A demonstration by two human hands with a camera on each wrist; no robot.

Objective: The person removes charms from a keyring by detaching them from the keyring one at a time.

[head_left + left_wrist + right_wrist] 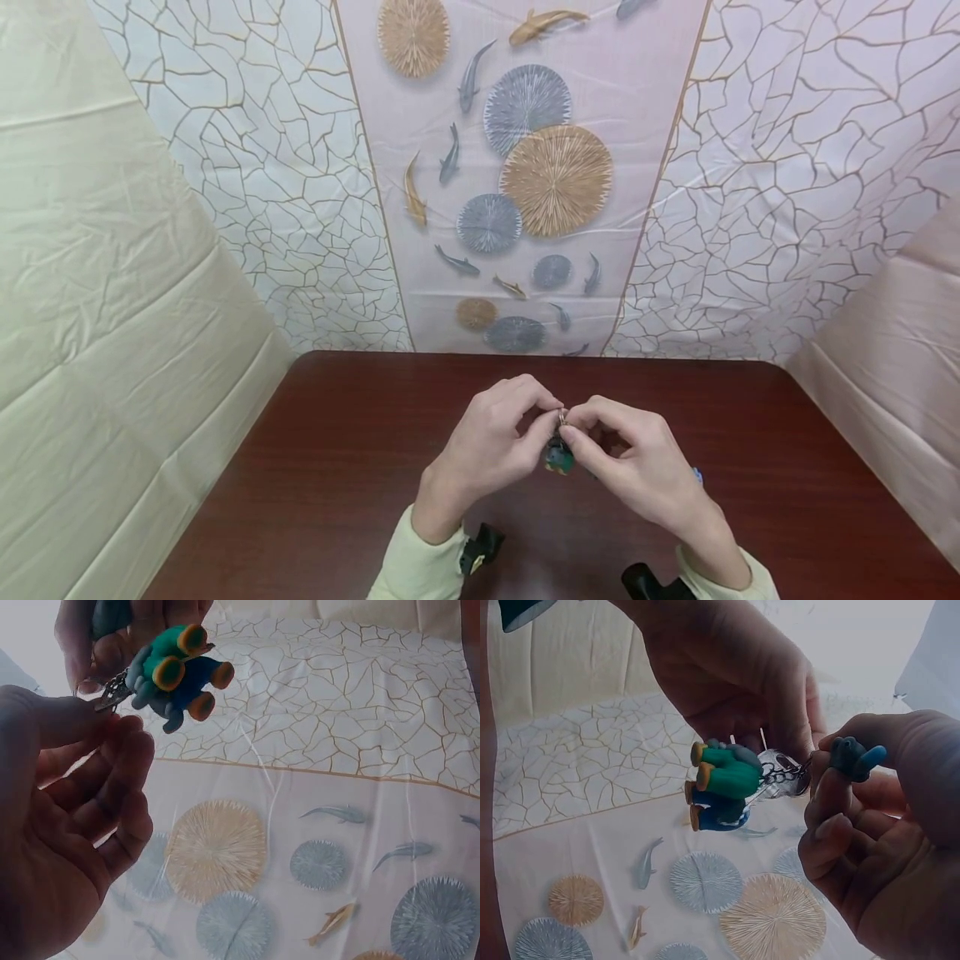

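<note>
While your left hand (491,446) and right hand (637,467) both pinch the ring (562,414), the toy (558,457) hangs below. You look busy working it on the ring; next, keep your fingertips tight and turn slowly.

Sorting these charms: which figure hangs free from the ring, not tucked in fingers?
The green-and-blue figure with orange feet; the dark teal one is pinched in the right hand.

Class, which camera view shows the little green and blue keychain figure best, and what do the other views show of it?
The right wrist view: the keychain figure hangs side-on with its chain and ring visible between the left hand and right hand. The left wrist view shows it clearly too, near the top edge. The head view shows only a small dark blob.
</note>
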